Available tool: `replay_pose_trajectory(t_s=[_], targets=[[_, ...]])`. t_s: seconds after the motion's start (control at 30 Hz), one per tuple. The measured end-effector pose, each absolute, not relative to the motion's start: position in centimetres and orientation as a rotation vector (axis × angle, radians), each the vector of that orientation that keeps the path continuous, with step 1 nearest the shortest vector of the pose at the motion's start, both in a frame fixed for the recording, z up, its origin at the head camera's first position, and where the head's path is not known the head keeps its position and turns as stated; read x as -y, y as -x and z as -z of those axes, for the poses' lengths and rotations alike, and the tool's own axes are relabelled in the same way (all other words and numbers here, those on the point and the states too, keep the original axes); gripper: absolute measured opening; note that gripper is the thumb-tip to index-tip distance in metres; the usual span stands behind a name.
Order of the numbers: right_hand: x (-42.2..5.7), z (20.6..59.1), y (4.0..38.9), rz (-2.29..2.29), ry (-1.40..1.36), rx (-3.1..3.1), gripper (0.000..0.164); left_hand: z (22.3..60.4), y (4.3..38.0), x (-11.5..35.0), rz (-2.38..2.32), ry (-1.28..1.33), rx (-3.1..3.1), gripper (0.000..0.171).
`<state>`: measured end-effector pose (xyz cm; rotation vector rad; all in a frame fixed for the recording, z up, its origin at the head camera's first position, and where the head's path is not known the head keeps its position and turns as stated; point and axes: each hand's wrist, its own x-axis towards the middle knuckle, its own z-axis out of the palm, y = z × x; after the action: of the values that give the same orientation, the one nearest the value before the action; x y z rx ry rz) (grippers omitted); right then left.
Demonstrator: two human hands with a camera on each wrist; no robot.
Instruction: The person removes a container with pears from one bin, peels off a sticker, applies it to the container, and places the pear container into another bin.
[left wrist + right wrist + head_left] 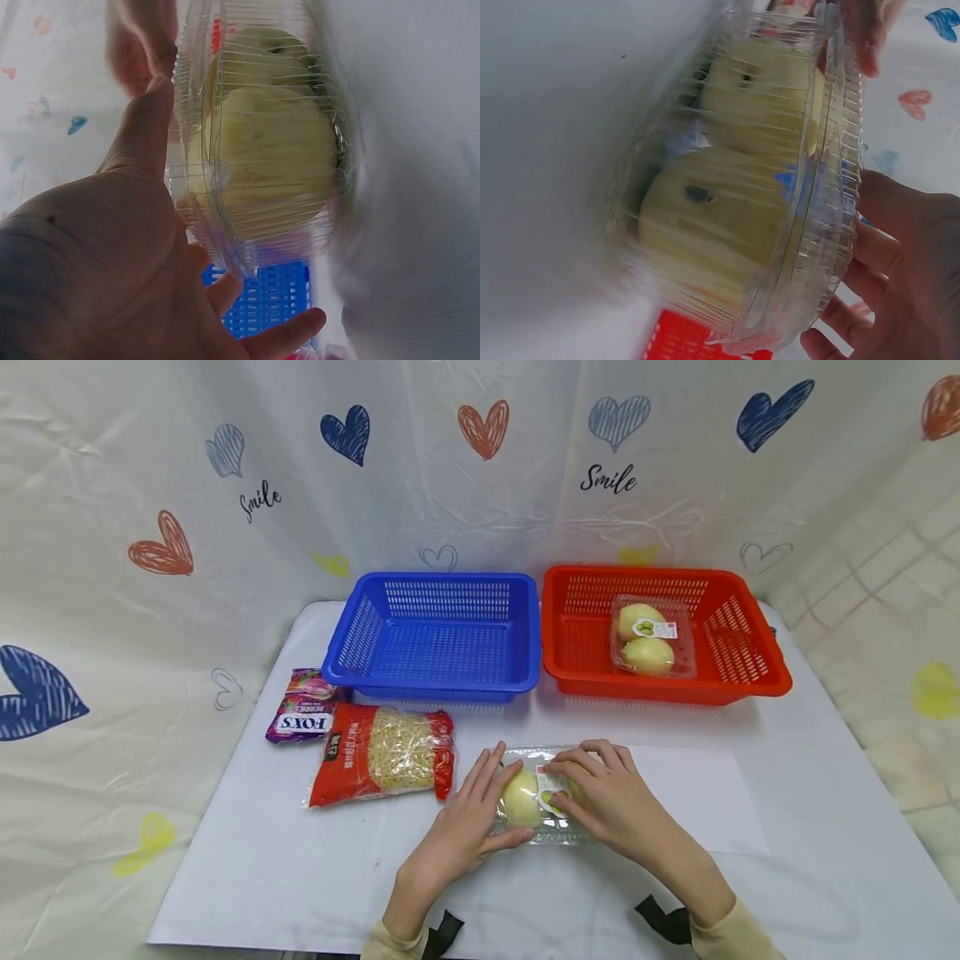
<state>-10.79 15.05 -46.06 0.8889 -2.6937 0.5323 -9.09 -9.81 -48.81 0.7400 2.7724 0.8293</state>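
Observation:
A clear plastic clamshell box (558, 837) with two pale yellow-green round fruits (277, 161) lies over the front middle of the table, and a printed label (551, 789) shows on its lid. My left hand (467, 827) rests on the left end, fingers spread over the lid and thumb along the near edge. On the right half, my right hand (622, 797) touches the lid with bent fingers, their tips at the label. Seen from the right wrist, the right fingers (874, 247) lie along the lid's ridged rim, with the fruits (712, 217) beneath.
Behind stand a blue basket (431, 685) and a red basket (652, 689), which holds another fruit box (652, 639). To the left lie a red noodle or pasta bag (386, 752) and a purple Fox's candy bag (303, 706). A heart-printed curtain (420, 485) hangs behind the table.

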Motion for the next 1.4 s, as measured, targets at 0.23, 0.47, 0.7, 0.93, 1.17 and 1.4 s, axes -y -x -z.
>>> replay_pose_trajectory(t_s=[0.23, 0.47, 0.7, 0.93, 1.17, 1.4], targets=[[-15.5, 45.9, 10.2, -0.387, -0.864, 2.670, 0.042, 48.6, 9.4, 9.7, -0.823, -0.760, -2.778, 0.087], [-15.7, 45.4, 10.4, -0.291, -0.849, 2.659, 0.053, 48.1, 9.7, 9.7, -0.818, -0.768, -2.800, 0.086], [-15.8, 45.0, 10.5, -0.324, -0.855, 2.737, 0.058, 48.1, 9.9, 9.8, -0.816, -0.751, -2.793, 0.086], [-15.9, 45.2, 10.6, -0.577, -0.923, 2.844, 0.059, 48.3, 9.7, 9.8, -0.810, -0.755, -2.798, 0.085], [-16.0, 44.4, 13.9, -0.715, -0.995, 2.980, 0.055, 48.4, 9.2, 9.7, -0.796, -0.757, -2.786, 0.088], [-14.8, 43.6, 19.4, -0.859, -1.314, 3.197, 0.064, 46.8, 10.2, 10.7, -0.785, -0.772, -2.827, 0.094]])
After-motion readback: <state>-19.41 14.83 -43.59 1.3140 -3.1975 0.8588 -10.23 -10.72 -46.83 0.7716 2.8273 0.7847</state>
